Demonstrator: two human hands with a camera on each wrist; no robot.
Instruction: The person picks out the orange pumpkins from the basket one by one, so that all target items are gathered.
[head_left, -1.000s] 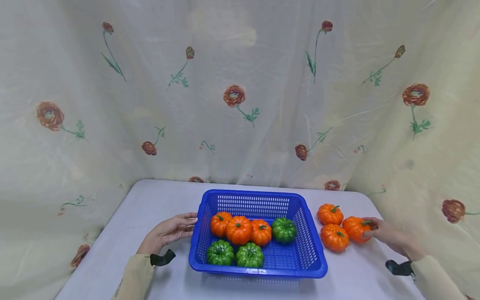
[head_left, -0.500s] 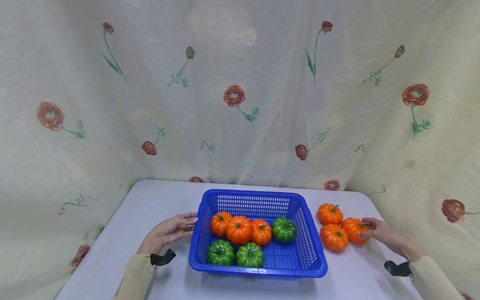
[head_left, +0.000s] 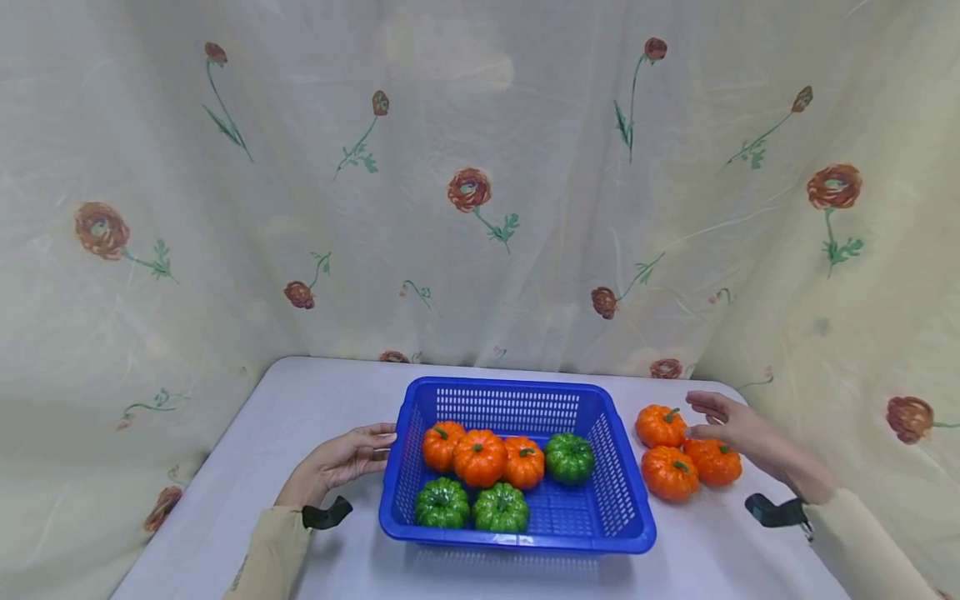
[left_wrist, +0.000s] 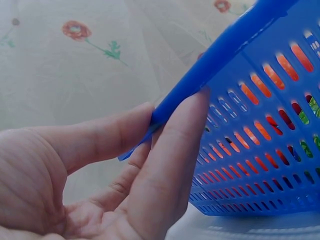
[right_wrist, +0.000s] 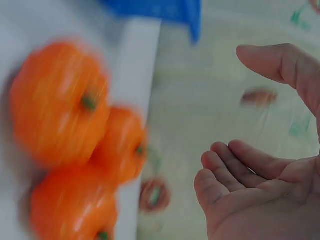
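At the left side of the blue basket (head_left: 585, 544), the left hand (head_left: 337, 458) could tip it or drag it, I think, if its small pinch on the rim pulls too strongly. Inside the basket, three orange pumpkins (head_left: 480, 460) and three green pumpkins (head_left: 501, 510) lie free, so such a tilt could make them roll together. To the right of the basket, the three loose pumpkins (head_left: 670, 475), also orange, sit close together; a careless touch on one could push its neighbours, perhaps against the basket wall. Their round and shiny skin may also slip from a weak hold.

About the pose: the left hand comes from the near left of the basket, with thumb and fingers pinching its left rim between them. On the right of the basket, the right hand (head_left: 742, 429) hangs above the loose pumpkins, pointing toward the basket. Its thumb is spread well away from the fingers, the palm holds nothing, and I see no contact.
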